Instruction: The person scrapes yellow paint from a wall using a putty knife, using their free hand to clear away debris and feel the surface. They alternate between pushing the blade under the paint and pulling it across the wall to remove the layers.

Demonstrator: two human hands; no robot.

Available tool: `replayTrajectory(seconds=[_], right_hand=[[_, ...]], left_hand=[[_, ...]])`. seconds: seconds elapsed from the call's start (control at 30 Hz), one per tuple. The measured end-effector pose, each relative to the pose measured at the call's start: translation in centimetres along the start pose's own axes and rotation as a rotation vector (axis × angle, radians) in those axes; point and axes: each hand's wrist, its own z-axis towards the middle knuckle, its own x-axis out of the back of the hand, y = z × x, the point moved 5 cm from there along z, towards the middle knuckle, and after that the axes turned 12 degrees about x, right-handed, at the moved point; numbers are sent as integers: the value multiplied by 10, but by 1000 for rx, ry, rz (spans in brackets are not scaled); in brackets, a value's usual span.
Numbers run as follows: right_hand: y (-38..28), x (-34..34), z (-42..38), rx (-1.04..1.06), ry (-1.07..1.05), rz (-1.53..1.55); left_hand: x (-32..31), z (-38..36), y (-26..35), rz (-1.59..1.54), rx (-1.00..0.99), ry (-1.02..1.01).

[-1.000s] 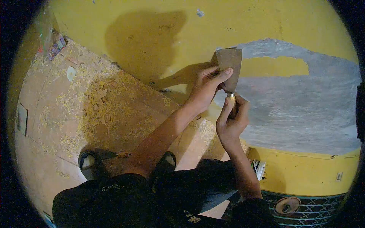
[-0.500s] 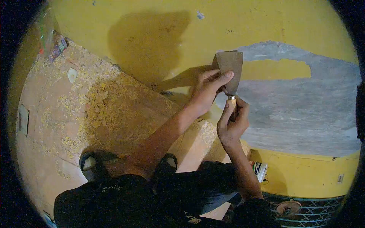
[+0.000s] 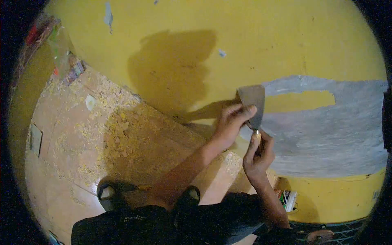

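I've got the scraper (image 3: 252, 102) up against the yellow wall (image 3: 245, 36), its blade sitting right at the left edge of the big grey scraped patch (image 3: 322, 134). My right hand (image 3: 258, 153) is wrapped tight round the handle just below the blade, fingers fully curled. My left hand (image 3: 232, 122) is half closed, fingers pressing flat on the blade face with the thumb tucked behind it, so both hands are on the one tool.

One stubborn strip of yellow paint (image 3: 300, 101) sits inside the grey area, just right of the blade. My arms throw a dark shadow (image 3: 175, 73) on the wall to the left. A couple of small chipped spots (image 3: 108, 16) show higher up.

The floor (image 3: 61, 163) is covered in yellow paint flakes (image 3: 118, 126), thickest along the wall base. My sandalled foot (image 3: 108, 192) is down there, knees in dark clothing at the bottom. Some colourful packets (image 3: 73, 69) lie in the far corner, and there's a small white box (image 3: 290, 199) by the wall near my right elbow. It has print on it, but too blurry to read. Same for the packets.
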Motion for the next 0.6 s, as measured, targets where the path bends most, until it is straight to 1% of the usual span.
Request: replayTrajectory(seconds=[0.07, 0.13, 0.2, 0.27, 0.33, 0.37, 0.4, 0.47, 0.53, 0.57, 0.6], right_hand=[[8, -2, -6, 27, 58, 41], [10, -5, -5, -7, 49, 70], [12, 0, -6, -130, -23, 75], [16, 4, -7, -118, 21, 107], [18, 4, -6, -102, 57, 163], [21, 5, -6, -112, 58, 214], [23, 6, -5, -121, 59, 262], [17, 10, 1, -125, 61, 258], [13, 13, 3, -132, 26, 201], [7, 16, 6, -179, 50, 199], [9, 17, 4, -176, 53, 199]], left_hand=[[3, 4, -9, 63, 28, -41], [1, 4, -4, 30, 22, -28], [-3, 1, -3, 8, 34, -29], [-6, 2, -4, 40, 43, -63], [-7, 3, -3, 43, -4, -44], [-7, 3, -4, 76, -25, 64], [-6, 3, -1, 75, -18, 68], [-11, 2, 6, 3, 14, -54], [-12, -1, 1, 22, 63, -25], [-14, -1, -1, 7, 51, -28], [-16, -1, 3, -5, 26, -33]])
